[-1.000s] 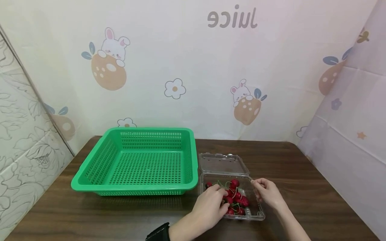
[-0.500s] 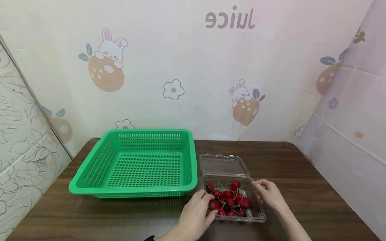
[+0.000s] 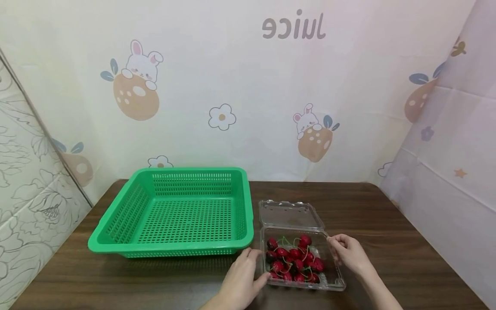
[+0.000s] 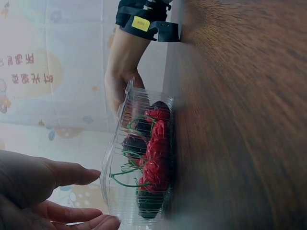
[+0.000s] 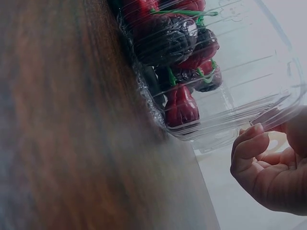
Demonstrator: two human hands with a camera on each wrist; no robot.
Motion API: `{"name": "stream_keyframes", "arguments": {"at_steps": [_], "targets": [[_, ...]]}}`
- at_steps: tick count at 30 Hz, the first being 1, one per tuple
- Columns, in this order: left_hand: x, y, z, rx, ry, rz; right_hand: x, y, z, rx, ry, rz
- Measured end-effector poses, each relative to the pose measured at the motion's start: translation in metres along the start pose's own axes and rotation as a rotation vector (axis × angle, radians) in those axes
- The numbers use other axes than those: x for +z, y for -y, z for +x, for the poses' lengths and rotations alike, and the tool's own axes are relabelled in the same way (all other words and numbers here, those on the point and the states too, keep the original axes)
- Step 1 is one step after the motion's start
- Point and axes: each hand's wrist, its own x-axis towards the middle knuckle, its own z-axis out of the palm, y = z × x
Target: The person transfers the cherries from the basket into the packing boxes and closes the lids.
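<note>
A clear plastic clamshell box (image 3: 330,275) lies right of centre on the table, its lid (image 3: 289,215) folded back behind it. Red and dark cherries (image 3: 295,258) with green stems fill much of its floor. My right hand (image 3: 350,255) pinches the box's right rim between thumb and fingers; the right wrist view shows this grip at the plastic edge (image 5: 280,108). At the left side of the box is my left hand (image 3: 241,277), its thumb and fingers extended along the rim. In the left wrist view those fingertips (image 4: 92,176) are at or very near the rim and hold no cherry.
Left of the box stands a large green plastic basket (image 3: 248,206) with perforated walls and nothing inside. The dark wooden table (image 3: 360,206) meets a patterned curtain (image 3: 248,86) at the back. Another curtain rises along the right side.
My left hand has drawn back from over the cherries to the box's left side, leaving more cherries visible, spread leftward. My right hand has kept its hold on the right rim.
</note>
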Motion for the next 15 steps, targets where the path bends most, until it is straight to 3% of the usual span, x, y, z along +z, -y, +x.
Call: {"name": "stream_keyframes", "arguments": {"at_steps": [6,15], "targets": [[0.004,0.011,-0.001,-0.004,0.035,-0.269,-0.001,-0.002,-0.004,0.008,0.001,0.005],[0.008,0.022,0.003,-0.162,0.135,-0.757,-0.003,-0.003,-0.008,-0.017,0.010,0.009]]}}
